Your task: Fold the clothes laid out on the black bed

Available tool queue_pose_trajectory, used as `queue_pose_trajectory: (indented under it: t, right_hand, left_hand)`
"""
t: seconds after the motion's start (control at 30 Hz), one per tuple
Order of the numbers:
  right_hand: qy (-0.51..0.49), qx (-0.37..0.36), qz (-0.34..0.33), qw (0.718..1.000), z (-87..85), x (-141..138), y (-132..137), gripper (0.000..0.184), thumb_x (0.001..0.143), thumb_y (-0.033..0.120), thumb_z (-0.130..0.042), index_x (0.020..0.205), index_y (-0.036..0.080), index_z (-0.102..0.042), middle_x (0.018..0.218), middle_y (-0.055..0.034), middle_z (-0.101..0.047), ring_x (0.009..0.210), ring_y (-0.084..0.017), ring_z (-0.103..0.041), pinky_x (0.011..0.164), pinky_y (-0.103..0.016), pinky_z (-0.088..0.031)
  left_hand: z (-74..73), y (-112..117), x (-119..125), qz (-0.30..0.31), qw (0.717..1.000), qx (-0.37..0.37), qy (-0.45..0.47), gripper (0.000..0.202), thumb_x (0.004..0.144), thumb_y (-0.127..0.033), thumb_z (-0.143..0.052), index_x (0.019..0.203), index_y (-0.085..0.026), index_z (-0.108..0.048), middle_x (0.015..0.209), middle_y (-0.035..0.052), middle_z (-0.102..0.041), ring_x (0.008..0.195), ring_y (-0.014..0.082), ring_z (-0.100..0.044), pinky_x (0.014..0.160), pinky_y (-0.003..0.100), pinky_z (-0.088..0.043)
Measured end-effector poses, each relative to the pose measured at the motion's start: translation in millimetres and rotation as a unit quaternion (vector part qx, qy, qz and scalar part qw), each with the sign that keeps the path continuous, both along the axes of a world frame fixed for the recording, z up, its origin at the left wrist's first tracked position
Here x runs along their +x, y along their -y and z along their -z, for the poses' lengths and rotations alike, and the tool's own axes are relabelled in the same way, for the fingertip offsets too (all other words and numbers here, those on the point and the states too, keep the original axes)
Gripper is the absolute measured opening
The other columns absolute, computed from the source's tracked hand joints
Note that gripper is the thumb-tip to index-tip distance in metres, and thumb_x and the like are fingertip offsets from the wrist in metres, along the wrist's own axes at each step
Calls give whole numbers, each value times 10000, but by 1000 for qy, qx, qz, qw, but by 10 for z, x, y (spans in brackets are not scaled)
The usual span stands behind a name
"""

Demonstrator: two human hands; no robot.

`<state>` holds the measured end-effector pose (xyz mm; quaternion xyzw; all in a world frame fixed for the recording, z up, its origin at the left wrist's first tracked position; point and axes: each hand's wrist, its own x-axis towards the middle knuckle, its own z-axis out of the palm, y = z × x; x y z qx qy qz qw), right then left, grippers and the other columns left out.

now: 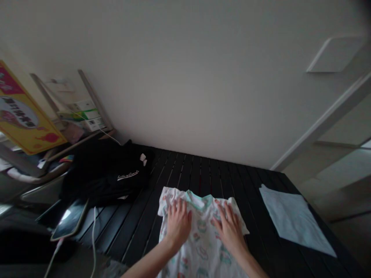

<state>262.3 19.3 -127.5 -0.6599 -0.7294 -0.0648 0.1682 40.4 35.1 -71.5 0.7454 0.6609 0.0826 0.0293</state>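
Note:
A small white shirt (199, 251) with a mint collar and a coloured print lies flat on the black slatted table (203, 173), collar pointing away from me. My left hand (178, 224) rests palm down on its left shoulder area, fingers stretched out. My right hand (230, 226) lies flat on the right shoulder area, fingers spread. Neither hand holds anything.
A folded pale blue cloth (295, 220) lies at the table's right. A pile of black clothing (110, 173) sits at the left, with a phone (69, 220) and white cable (93, 239) by it. A shelf with boxes (84, 114) and a yellow sign (23, 116) stand further left.

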Motion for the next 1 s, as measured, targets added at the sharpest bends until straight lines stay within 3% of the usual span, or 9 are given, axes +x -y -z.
queue_pose_trajectory:
  t: [0.07, 0.13, 0.37, 0.47, 0.57, 0.67, 0.8, 0.9, 1.0]
  right_hand:
    - [8, -3, 22, 1000, 123, -29, 109, 623, 926, 539, -332, 1455, 212, -365, 1546, -120, -286, 1420, -331, -220, 1072, -530, -317]
    - [18, -15, 41, 999, 162, -3, 103, 639, 917, 560, -333, 1476, 252, -323, 1577, -80, -216, 1437, -351, -151, 1096, -568, -254]
    - [25, -71, 142, 987, 181, 101, -507, 659, 895, 603, -339, 1489, 327, -265, 1601, -18, -127, 1428, -408, -112, 1113, -595, -165]
    - [16, -68, 164, 984, 192, 78, -716, 675, 899, 601, -331, 1496, 293, -259, 1595, -54, -154, 1429, -409, -106, 1107, -602, -158]
    - [6, -29, 165, 986, 172, 74, -800, 696, 915, 562, -319, 1494, 179, -278, 1581, -133, -173, 1431, -404, -98, 1105, -597, -167]
    - [-2, 21, 130, 991, 103, 93, -793, 653, 942, 490, -294, 1476, 115, -303, 1572, -166, -187, 1443, -361, -91, 1108, -594, -170]
    - [-14, 64, 54, 996, -133, -46, -639, 563, 953, 412, -334, 1460, 170, -341, 1564, -141, -231, 1448, -326, -113, 1101, -617, -183]
    - [-31, 56, -41, 997, -397, -405, -347, 555, 935, 408, -407, 1459, 236, -351, 1580, -103, -196, 1441, -337, -144, 1094, -604, -225]
    - [-45, -25, -187, 981, -570, -867, 70, 610, 919, 424, -454, 1488, 345, -247, 1595, -47, -128, 1441, -330, -156, 1093, -556, -278]
  left_hand:
    - [225, 124, -56, -10, 1000, 22, -13, 545, 947, -362, -356, 1448, -148, -380, 1523, 133, -333, 1410, 376, -226, 1098, 585, -259]
    - [330, 99, -121, -8, 999, 37, -15, 611, 945, -439, -353, 1494, -179, -288, 1566, 100, -238, 1439, 382, -107, 1124, 614, -176]
    - [239, -665, -56, -24, 1000, -12, 13, 668, 913, -544, -364, 1501, -239, -275, 1583, 25, -179, 1436, 419, -18, 1123, 658, -3]
    - [249, -901, 25, -27, 999, -7, 28, 650, 913, -524, -372, 1490, -233, -305, 1580, 29, -189, 1439, 407, -24, 1129, 645, 9]
    - [281, -966, 32, -34, 998, 20, 49, 636, 926, -507, -355, 1485, -207, -315, 1571, 60, -224, 1450, 358, -64, 1154, 596, -22]
    - [272, -938, -63, -46, 994, 70, 69, 569, 957, -432, -320, 1471, -190, -334, 1564, 80, -248, 1456, 283, -127, 1176, 536, -64]
    - [192, -954, -305, -62, 990, 109, 69, 467, 979, -326, -284, 1410, -242, -441, 1546, 58, -305, 1445, 234, -190, 1179, 485, -129]
    - [154, -1063, -505, -110, 990, 68, 51, 462, 982, -395, -296, 1404, -292, -456, 1539, 80, -316, 1445, 306, -164, 1137, 561, -179]
    - [163, -1180, -681, -114, 993, -15, 30, 474, 981, -441, -292, 1426, -331, -413, 1546, 89, -299, 1443, 358, -123, 1087, 647, -181]
